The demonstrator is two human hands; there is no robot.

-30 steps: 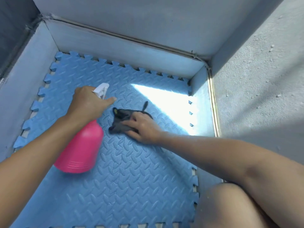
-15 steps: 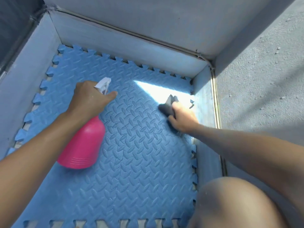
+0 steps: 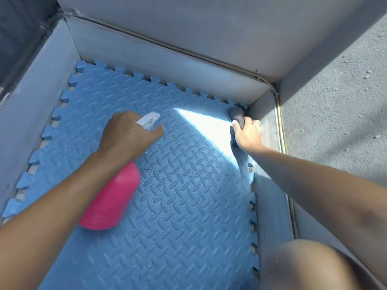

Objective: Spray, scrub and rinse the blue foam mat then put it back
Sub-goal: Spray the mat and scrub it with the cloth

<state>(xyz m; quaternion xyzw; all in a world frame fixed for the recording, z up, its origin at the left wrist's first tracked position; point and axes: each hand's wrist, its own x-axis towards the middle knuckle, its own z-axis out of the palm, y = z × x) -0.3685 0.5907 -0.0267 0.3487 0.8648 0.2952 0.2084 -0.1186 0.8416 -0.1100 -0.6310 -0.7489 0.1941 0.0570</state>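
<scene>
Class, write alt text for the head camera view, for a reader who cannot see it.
A person's left hand grips a pink spray bottle over a blue foam mat in a grey walled enclosure, while the right hand holds a dark cloth at the mat's far right corner. A sunlit patch lies between the hands.

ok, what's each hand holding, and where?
Left hand grips the spray bottle at its neck. Right hand grips the cloth around its middle.
</scene>
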